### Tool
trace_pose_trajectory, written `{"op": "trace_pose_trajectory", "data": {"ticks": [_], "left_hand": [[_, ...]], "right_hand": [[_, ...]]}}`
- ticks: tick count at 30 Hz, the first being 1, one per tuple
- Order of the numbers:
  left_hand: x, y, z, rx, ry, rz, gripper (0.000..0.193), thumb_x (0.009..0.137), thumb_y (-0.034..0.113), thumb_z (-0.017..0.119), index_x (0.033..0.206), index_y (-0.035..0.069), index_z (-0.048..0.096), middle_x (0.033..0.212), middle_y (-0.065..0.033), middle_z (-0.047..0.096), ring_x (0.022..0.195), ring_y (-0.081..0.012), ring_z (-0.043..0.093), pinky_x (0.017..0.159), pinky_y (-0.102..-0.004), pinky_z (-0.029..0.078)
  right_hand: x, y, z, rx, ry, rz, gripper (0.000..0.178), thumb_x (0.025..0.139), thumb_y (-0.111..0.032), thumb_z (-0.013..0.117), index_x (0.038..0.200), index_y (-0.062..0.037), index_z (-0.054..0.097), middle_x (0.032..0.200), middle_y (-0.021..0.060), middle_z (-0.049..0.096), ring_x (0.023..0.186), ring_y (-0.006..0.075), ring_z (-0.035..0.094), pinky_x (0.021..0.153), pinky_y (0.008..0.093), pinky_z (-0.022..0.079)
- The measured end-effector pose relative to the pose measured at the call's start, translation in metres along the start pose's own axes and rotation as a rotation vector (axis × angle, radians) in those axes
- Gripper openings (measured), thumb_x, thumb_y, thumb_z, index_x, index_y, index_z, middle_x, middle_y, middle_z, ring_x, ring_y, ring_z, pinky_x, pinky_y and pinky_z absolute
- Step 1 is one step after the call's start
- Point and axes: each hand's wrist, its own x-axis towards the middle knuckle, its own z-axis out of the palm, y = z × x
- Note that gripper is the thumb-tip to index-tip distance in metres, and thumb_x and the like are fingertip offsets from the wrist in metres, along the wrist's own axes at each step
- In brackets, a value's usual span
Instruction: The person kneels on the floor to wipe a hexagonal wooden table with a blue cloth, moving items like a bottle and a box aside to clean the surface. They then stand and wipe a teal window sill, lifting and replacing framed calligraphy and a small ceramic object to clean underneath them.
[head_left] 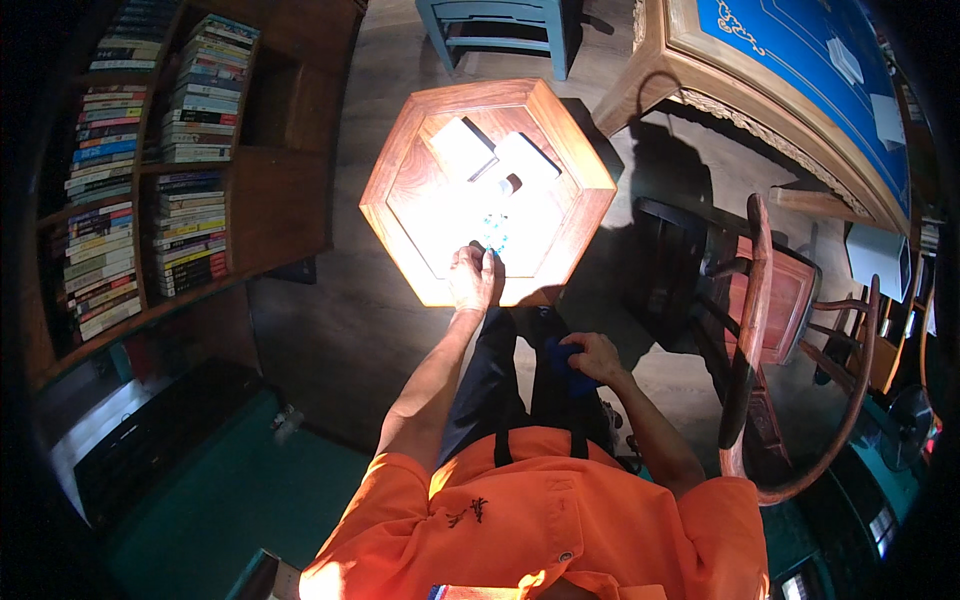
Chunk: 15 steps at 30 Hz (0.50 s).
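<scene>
My left hand point(472, 278) rests at the near edge of a hexagonal wooden table point(400, 125), fingers closed together. A small dark spot shows at its fingertips; glare hides what they hold, if anything. Just beyond the fingers lies a small cluster of blue and white pieces point(495, 232), too washed out to name. My right hand point(595, 357) is beside my right leg, below the tabletop, closed on a dark blue cloth point(570, 370). Farther across the table are a white-topped, dark-edged flat object point(462, 150), another pale flat object point(527, 160) and a small dark brown item point(513, 183).
A bookcase point(245, 190) full of stacked books stands on the left. On the right are a wooden armchair point(755, 330) with curved rails and a large carved table point(680, 40) with a blue top. A blue-grey stool point(500, 25) stands beyond the hexagonal table.
</scene>
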Motion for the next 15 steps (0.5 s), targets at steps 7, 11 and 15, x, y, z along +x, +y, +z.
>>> {"op": "trace_pose_trajectory", "data": {"ticks": [7,11,15], "left_hand": [[0.002,-0.012,0.012,0.043,0.07,0.063,0.022,0.087,0.025,0.067,0.09,0.005,0.06,0.081,-0.0146,0.062,0.076,-0.0313,0.06,0.074,-0.0444,0.05],[0.006,-0.015,0.016,0.006,0.099,0.18,0.021,0.088,0.022,0.062,0.092,0.003,0.058,0.087,-0.0183,0.059,0.083,-0.0332,0.058,0.08,-0.0421,0.048],[0.011,-0.029,0.013,-0.18,-0.103,0.119,0.029,0.093,0.026,0.057,0.098,-0.003,0.056,0.093,-0.0176,0.063,0.086,-0.032,0.06,0.079,-0.0427,0.049]], "right_hand": [[0.003,0.008,0.007,-0.059,0.051,-0.054,0.047,0.063,-0.015,0.067,0.11,-0.0139,0.072,0.096,0.0132,0.073,0.091,0.0288,0.069,0.086,0.0377,0.053],[0.007,0.013,0.017,-0.092,0.052,-0.075,0.048,0.064,-0.019,0.067,0.112,-0.0155,0.071,0.101,0.0132,0.072,0.093,0.0285,0.068,0.086,0.0384,0.053],[0.003,0.017,0.015,-0.117,0.046,-0.094,0.051,0.066,-0.025,0.065,0.117,-0.0187,0.07,0.105,0.0117,0.071,0.094,0.0294,0.068,0.086,0.0405,0.053]]}}
